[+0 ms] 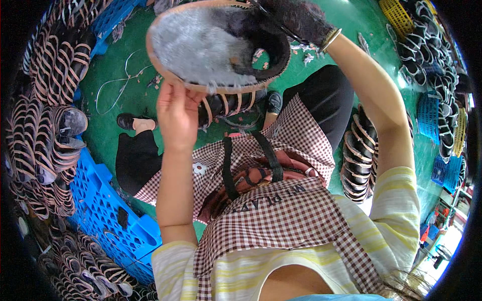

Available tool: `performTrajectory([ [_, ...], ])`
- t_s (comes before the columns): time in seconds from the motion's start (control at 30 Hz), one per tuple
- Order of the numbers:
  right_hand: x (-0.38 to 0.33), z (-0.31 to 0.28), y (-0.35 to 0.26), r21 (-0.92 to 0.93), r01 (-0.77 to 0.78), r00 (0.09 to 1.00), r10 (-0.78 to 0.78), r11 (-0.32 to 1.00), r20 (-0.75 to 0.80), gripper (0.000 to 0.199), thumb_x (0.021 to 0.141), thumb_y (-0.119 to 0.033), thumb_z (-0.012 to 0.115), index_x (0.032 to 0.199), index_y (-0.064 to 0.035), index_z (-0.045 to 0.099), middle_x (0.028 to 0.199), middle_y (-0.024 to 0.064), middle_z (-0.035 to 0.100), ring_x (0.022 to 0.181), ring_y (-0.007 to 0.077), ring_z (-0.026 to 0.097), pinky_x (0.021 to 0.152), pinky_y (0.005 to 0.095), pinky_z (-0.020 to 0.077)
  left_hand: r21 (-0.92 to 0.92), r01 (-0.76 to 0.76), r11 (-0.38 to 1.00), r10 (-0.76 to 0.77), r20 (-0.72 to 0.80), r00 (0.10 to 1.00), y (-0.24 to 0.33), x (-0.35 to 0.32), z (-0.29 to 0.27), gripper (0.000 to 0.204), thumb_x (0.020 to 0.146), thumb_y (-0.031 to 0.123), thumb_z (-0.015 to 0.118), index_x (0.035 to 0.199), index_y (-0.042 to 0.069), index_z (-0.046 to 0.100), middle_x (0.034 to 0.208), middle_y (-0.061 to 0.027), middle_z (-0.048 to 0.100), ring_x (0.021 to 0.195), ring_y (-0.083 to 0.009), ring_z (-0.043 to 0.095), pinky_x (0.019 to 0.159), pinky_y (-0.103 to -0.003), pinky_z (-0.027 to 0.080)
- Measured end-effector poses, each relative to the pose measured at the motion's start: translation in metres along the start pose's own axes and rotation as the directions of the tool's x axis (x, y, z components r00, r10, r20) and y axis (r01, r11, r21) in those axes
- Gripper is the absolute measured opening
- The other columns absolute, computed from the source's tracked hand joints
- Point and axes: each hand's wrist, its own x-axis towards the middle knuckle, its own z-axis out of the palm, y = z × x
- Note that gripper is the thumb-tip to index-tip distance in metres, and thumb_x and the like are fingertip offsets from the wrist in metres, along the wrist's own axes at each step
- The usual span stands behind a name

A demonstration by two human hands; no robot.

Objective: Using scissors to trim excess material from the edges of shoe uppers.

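Green floor [346,30] underfoot; blue pallet [108,215] at left, stacked shoe uppers [42,130] on it and more at right. Slipper [216,45] held up before the camera: grey fuzzy lining, tan rim, dark furry collar. Left hand [175,113] pinches its lower rim. Right hand [301,20] is buried in the fur; grip not discernible.

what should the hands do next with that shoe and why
Probably pull off the loose thread hanging at the near rim. The left hand pinches the edge of the shoe, held sole up, while the right hand is inside its dark fuzzy opening and steadies it. Trimmed scraps already lie on the green floor.
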Motion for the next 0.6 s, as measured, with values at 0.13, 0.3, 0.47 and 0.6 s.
performTrajectory([
  [0.13,-0.019,0.036,-0.002,0.143,-0.116,0.966,0.146,0.983,-0.216,0.032,0.079,-0.03,0.055,0.096,-0.0025,0.053,0.083,0.0232,0.057,0.08,0.0381,0.057,0.066,0.0431,0.0459,-0.253,-0.123,0.96,0.17,0.173,0.97,0.02,0.007,0.002,0.028,0.092,0.015,0.044,0.118,0.005,0.047,0.116,-0.0065,0.053,0.106,-0.0205,0.051,0.093,-0.041,0.039],
  [0.3,-0.081,0.035,-0.02,0.14,0.408,0.811,-0.288,0.902,-0.509,0.062,0.062,-0.031,0.073,0.114,-0.0062,0.05,0.096,0.0156,0.056,0.081,0.0339,0.056,0.068,0.0396,0.0432,-0.334,-0.093,0.938,0.127,0.082,0.988,0.031,0.002,-0.007,0.032,0.092,0.015,0.043,0.122,0.007,0.044,0.121,-0.0066,0.05,0.111,-0.0221,0.048,0.097,-0.044,0.035],
  [0.47,-0.083,0.024,-0.033,0.086,0.368,0.863,-0.305,0.926,-0.402,0.064,0.054,-0.028,0.076,0.11,-0.0072,0.052,0.087,0.0116,0.056,0.076,0.0317,0.055,0.064,0.0382,0.0415,-0.279,-0.095,0.956,0.132,0.117,0.984,0.032,0.0,-0.005,0.032,0.092,0.014,0.042,0.123,0.004,0.043,0.121,-0.0075,0.05,0.112,-0.0225,0.048,0.097,-0.043,0.036],
  [0.6,-0.075,0.02,-0.042,0.096,0.384,0.865,-0.321,0.918,-0.385,0.061,0.053,-0.022,0.075,0.108,-0.0078,0.053,0.087,0.0099,0.057,0.075,0.0301,0.056,0.065,0.0381,0.0429,-0.289,-0.107,0.951,0.156,0.154,0.976,0.035,0.007,-0.001,0.032,0.092,0.013,0.041,0.123,0.004,0.043,0.121,-0.0086,0.05,0.111,-0.023,0.049,0.096,-0.042,0.037],
])
